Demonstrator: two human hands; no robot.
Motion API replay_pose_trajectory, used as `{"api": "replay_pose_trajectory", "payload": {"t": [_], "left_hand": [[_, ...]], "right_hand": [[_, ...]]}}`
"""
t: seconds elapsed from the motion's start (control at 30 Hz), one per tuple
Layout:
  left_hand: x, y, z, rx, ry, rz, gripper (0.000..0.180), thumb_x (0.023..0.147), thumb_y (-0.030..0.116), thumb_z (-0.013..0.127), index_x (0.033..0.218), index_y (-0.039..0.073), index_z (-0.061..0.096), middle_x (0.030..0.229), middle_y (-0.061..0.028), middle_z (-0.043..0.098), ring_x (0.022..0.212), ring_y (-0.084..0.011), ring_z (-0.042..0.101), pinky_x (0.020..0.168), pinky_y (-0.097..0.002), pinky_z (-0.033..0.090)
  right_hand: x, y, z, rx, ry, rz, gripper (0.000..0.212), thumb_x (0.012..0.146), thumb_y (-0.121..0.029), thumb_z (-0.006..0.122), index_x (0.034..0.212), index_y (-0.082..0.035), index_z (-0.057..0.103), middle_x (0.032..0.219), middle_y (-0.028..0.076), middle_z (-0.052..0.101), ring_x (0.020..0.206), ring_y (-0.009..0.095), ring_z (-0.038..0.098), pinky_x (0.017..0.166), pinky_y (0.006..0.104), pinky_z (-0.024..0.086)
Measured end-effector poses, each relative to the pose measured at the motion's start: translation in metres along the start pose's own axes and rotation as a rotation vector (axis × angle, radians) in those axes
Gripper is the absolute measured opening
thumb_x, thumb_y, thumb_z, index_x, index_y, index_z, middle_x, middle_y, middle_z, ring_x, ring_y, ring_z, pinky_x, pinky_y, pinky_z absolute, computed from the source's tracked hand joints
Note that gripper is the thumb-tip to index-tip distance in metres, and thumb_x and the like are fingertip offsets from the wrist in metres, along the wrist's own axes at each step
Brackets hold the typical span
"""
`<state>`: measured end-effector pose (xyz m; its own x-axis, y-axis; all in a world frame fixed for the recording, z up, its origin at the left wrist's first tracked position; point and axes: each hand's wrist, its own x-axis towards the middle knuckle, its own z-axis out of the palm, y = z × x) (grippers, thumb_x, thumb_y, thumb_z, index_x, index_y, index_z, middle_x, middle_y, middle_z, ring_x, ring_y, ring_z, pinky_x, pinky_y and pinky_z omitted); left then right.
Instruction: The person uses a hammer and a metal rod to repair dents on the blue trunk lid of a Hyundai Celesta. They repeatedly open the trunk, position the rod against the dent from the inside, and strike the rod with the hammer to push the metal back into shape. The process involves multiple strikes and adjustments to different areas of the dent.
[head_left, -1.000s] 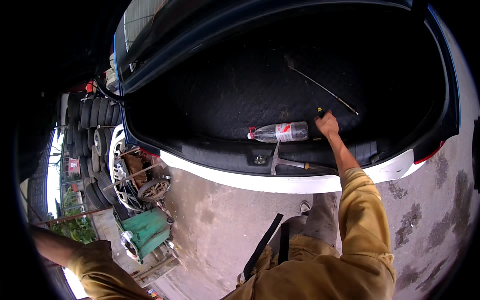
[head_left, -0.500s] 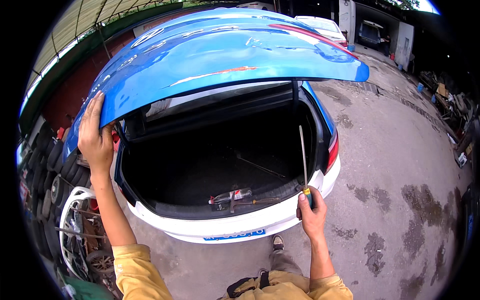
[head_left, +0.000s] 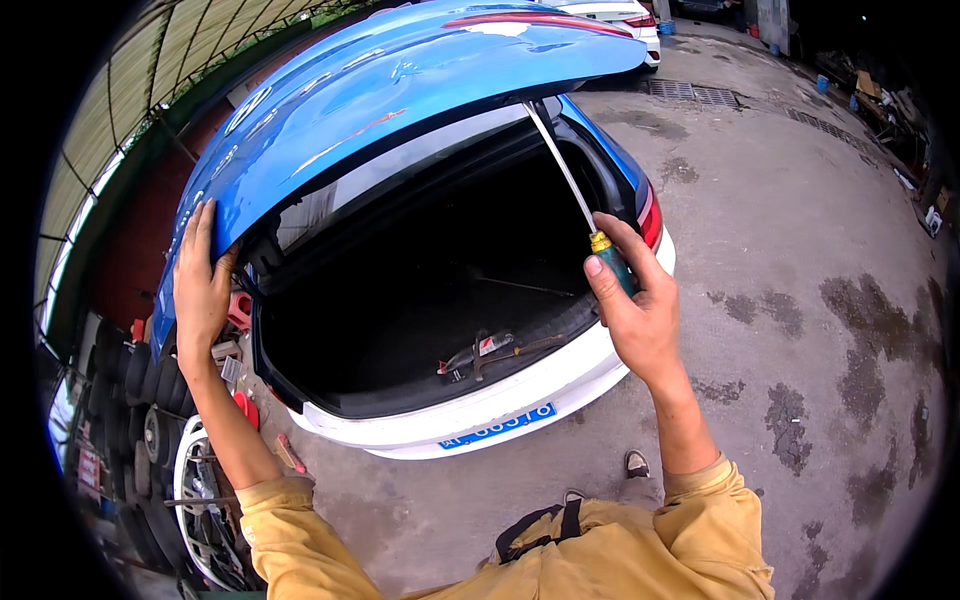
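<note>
My left hand (head_left: 203, 290) lies with its fingers stretched along the left edge of the raised blue trunk lid (head_left: 330, 110). Dents and a scraped patch mark the lid's skin. In my right hand (head_left: 645, 310) is a long screwdriver (head_left: 612, 262) with a green and yellow handle. Its shaft slants up and left, and the tip appears at the lid's lower edge on the right; whether it touches cannot be made out. Below, in the open trunk (head_left: 400, 310), a plastic bottle (head_left: 475, 352) and a hammer (head_left: 520, 352) lie near the rear sill.
The car's white bumper (head_left: 400, 432) runs in front of me. At left stand stacked tyres (head_left: 120, 400) and a loose white car part (head_left: 190, 480). Another white car (head_left: 625, 18) is parked behind, and stained concrete (head_left: 770, 250) spreads to the right.
My right hand has raised the screwdriver, its tip going up and left to the lid's edge. My left hand stays on the lid. The view has shifted.
</note>
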<state>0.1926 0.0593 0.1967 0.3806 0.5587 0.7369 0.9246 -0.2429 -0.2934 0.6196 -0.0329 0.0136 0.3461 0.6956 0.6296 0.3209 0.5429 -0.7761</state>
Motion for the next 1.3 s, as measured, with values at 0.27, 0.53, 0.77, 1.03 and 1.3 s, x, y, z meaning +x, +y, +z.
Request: {"api": "replay_pose_trajectory", "payload": {"t": [0.27,0.53,0.77,1.03,1.3], "left_hand": [[0.167,0.134,0.033,-0.143,-0.103,0.334,0.052,0.099,0.032,0.061,0.145,0.012,0.05,0.143,-0.0171,0.055,0.132,-0.0353,0.053,0.11,-0.0394,0.04],[0.236,0.12,0.036,-0.364,-0.284,0.277,0.053,0.098,0.038,0.062,0.148,0.022,0.05,0.132,-0.0136,0.064,0.122,-0.0264,0.06,0.106,-0.0377,0.044],[0.255,0.11,0.034,-0.395,-0.32,0.29,0.05,0.099,0.034,0.062,0.147,0.021,0.052,0.131,-0.0116,0.063,0.122,-0.0207,0.057,0.106,-0.0343,0.043],[0.254,0.109,0.036,-0.418,-0.326,0.247,0.052,0.099,0.025,0.062,0.149,0.017,0.049,0.137,-0.0096,0.059,0.127,-0.0191,0.053,0.109,-0.0321,0.039],[0.251,0.114,0.036,-0.417,-0.291,0.258,0.051,0.099,0.021,0.061,0.149,0.021,0.049,0.143,-0.0094,0.057,0.131,-0.0203,0.052,0.11,-0.0336,0.039]], "right_hand": [[0.063,0.002,0.01,-0.045,0.051,-0.256,0.035,0.092,-0.008,0.063,0.125,0.004,0.063,0.099,0.021,0.068,0.087,0.029,0.069,0.08,0.0362,0.053],[0.118,0.013,0.009,0.004,0.1,-0.338,0.035,0.089,-0.003,0.065,0.122,0.006,0.064,0.093,0.021,0.067,0.08,0.028,0.068,0.074,0.0347,0.054],[0.151,0.012,0.006,0.017,0.111,-0.318,0.035,0.092,-0.008,0.064,0.124,0.005,0.065,0.099,0.019,0.07,0.088,0.023,0.067,0.08,0.0323,0.052],[0.154,0.011,0.009,-0.146,0.168,-0.434,0.036,0.085,-0.001,0.067,0.12,0.005,0.066,0.089,0.02,0.066,0.076,0.032,0.066,0.069,0.037,0.053],[0.155,0.0,0.001,-0.171,0.13,-0.455,0.035,0.087,-0.004,0.066,0.12,0.008,0.066,0.095,0.025,0.069,0.08,0.036,0.068,0.075,0.0374,0.054]]}}
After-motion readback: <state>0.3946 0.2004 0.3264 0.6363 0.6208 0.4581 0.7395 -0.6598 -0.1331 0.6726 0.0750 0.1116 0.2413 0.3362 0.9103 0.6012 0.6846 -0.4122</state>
